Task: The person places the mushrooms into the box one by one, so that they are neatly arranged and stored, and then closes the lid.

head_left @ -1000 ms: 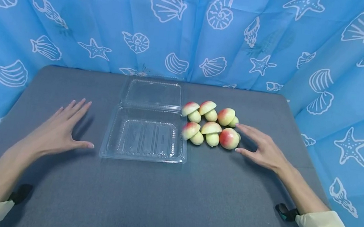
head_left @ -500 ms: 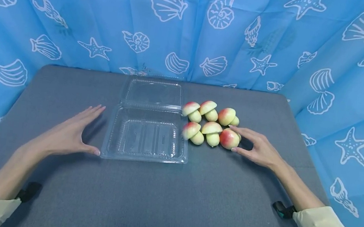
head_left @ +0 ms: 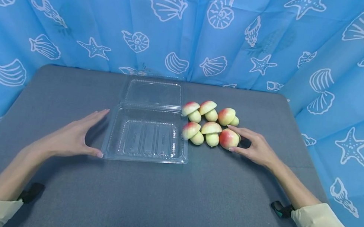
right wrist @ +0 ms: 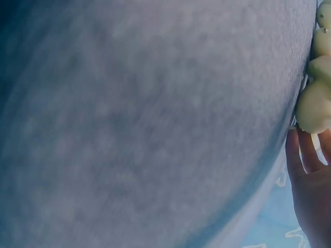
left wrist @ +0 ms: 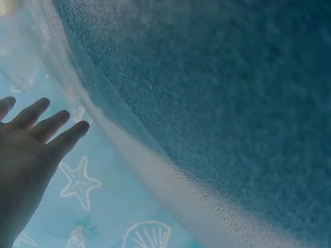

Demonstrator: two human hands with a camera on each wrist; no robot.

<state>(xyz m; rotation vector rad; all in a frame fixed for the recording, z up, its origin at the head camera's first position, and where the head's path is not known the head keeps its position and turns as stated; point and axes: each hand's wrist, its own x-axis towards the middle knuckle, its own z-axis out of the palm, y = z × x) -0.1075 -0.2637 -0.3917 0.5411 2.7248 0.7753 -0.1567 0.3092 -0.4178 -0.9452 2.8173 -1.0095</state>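
A clear plastic clamshell container lies with its lid folded back on the table. My left hand is at its left side, fingers straight and spread from the thumb. The thumb tip meets the container's near left corner. To the container's right stand several mushroom-shaped pieces, pale yellow with red-tinged caps, in two rows. My right hand has thumb and fingers on either side of the near-row rightmost mushroom, which still rests on the table. In the right wrist view, fingertips reach a mushroom's pale body.
The near row also has a middle mushroom and a left mushroom, close to the container's right rim. Behind them is the far row, with its right mushroom. A blue shell-print curtain hangs behind the grey table.
My left hand has moved right, up to the container's left edge. My right hand has moved slightly left, its thumb and fingers coming around the rightmost near mushroom.
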